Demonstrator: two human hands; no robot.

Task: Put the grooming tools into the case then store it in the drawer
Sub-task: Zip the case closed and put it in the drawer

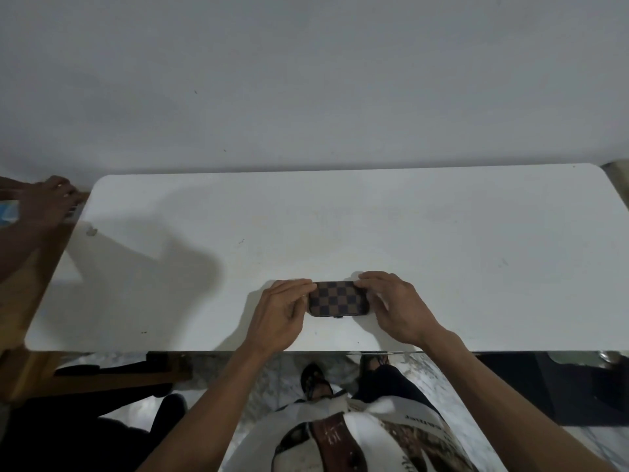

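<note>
Head view is showing a pale grey wall [306, 80] filling the upper half, with a white table [476, 250] standing against it and spreading across the middle. Near the table's front edge, a little right of centre, a small case [337, 299] with a brown checker pattern is lying flat and closed. Both of the person's hands are gripping it by its short ends: the left hand [280, 311] is wrapping its fingers over the left end, and the right hand [396, 306] is doing the same over the right end. At the far left, beside the table's corner, another person's hand [47, 199] is resting on a wooden surface [30, 291].
</note>
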